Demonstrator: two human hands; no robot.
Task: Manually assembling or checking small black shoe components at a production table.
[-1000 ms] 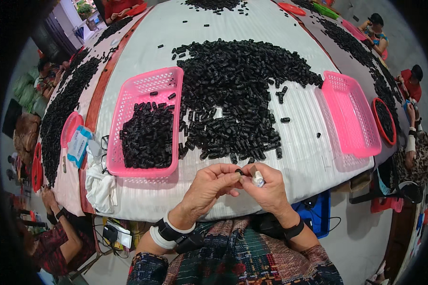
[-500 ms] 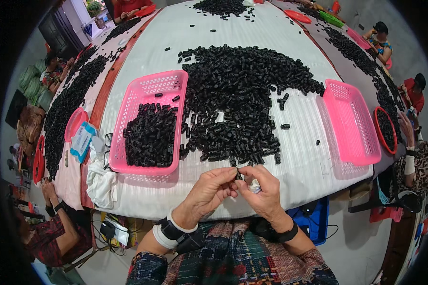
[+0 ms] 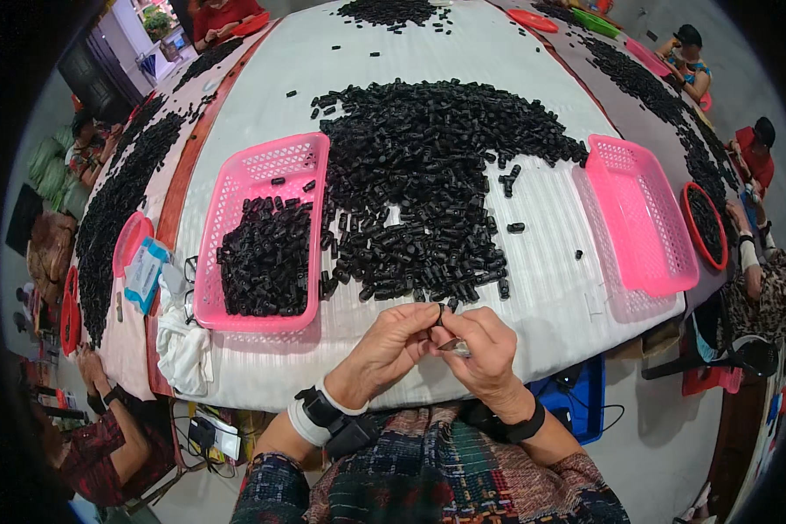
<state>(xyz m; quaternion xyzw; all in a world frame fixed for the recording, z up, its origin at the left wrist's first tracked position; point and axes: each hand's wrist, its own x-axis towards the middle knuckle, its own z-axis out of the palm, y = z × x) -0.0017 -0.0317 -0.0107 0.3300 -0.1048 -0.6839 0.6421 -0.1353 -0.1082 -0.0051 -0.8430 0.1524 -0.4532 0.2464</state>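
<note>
Just over the near edge of the white cloth, the left hand and right hand pinch a small black piece between their fingertips. Rightward, mostly bare cloth runs from the black heap to a pink basket near the corner.

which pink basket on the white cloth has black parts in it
The left pink basket: black parts lie heaped inside; the right pink basket shows its bottom.

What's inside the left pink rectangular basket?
The left pink rectangular basket holds a heap of small black cylindrical pieces, with two lying loose toward its far end. The heap hides its own lower layers and whatever is beneath them.
</note>
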